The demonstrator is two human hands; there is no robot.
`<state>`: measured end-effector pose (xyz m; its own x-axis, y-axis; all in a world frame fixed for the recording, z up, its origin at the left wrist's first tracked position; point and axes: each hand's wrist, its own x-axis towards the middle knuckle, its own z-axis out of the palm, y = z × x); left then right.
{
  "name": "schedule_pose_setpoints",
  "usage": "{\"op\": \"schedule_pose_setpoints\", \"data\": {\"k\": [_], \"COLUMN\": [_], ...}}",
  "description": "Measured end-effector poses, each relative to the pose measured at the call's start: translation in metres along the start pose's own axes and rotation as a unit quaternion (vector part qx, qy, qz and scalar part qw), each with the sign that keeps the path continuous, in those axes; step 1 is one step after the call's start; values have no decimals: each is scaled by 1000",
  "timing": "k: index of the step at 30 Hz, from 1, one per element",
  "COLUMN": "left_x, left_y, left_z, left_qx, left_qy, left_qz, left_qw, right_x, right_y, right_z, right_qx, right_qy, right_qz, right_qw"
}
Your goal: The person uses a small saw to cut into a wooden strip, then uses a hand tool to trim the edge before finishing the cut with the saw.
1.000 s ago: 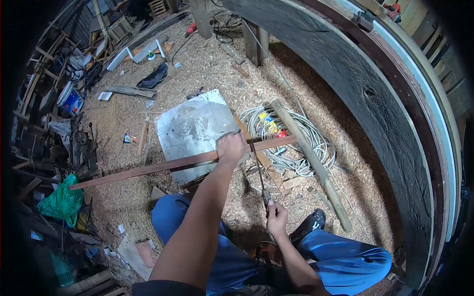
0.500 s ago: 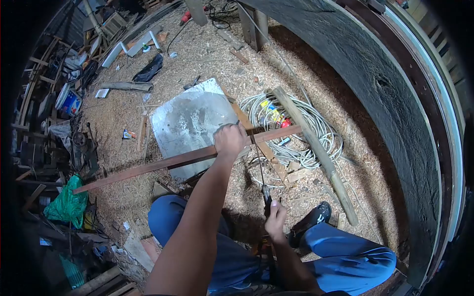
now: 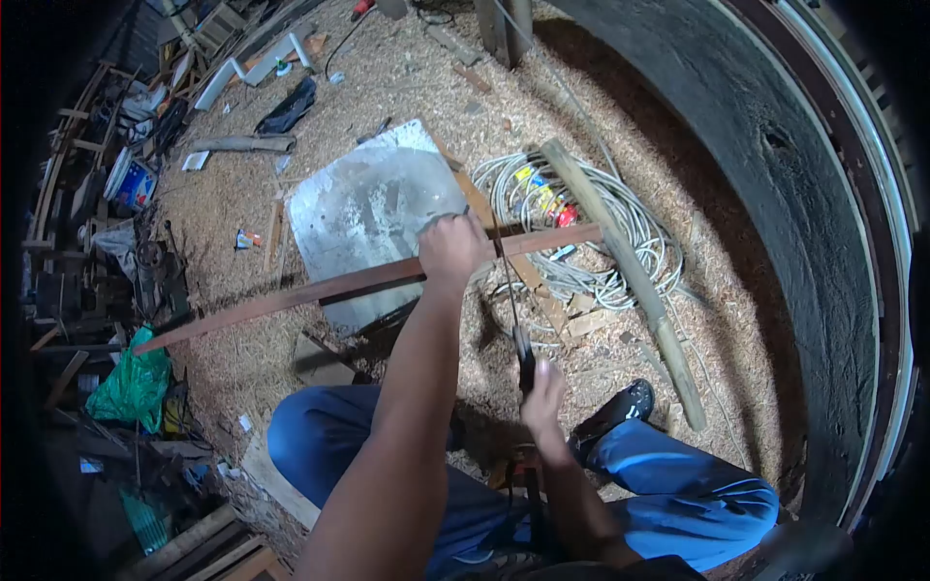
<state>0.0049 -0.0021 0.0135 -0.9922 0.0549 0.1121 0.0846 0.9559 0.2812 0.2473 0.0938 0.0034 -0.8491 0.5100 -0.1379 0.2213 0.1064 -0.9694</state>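
My left hand [image 3: 452, 254] is closed over a long reddish wooden strip [image 3: 320, 289], near its right part. The strip lies slanted across a grey metal sheet [image 3: 363, 208], its right end at a rough wooden pole [image 3: 635, 266]. To the right of my left hand, the thin blade of a handsaw [image 3: 511, 290] crosses the strip, seen nearly edge-on. Its dark handle points back towards me. My right hand [image 3: 542, 399] is wrapped round the handle's lower end, slightly blurred.
A coil of grey cable [image 3: 644, 242] lies beneath the pole. Wood shavings cover the ground. A large curved dark timber [image 3: 775, 194] bounds the right side. Scrap wood and a green plastic bag [image 3: 131, 387] crowd the left. My shoe [image 3: 620, 412] stands near the pole.
The view has shifted, so most things appear higher in it. My left hand stays on the strip and my right hand on the handsaw, whose blade still crosses the wood.
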Motion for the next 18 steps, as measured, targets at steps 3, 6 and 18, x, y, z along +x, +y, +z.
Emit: {"op": "schedule_pose_setpoints", "data": {"k": [3,6,18], "left_x": [0,0,1], "left_y": [-2,0,7], "left_z": [6,3,-3], "left_qx": [-5,-6,28], "left_qy": [18,9,-1], "left_qz": [8,6,-5], "left_qw": [1000,1000,1000], "right_x": [18,2,13], "right_y": [15,27,27], "right_z": [8,7,13], "right_qx": [11,11,65], "right_qy": [-14,15,-10], "right_qz": [29,13,115], "right_qw": [999,1000,991]}}
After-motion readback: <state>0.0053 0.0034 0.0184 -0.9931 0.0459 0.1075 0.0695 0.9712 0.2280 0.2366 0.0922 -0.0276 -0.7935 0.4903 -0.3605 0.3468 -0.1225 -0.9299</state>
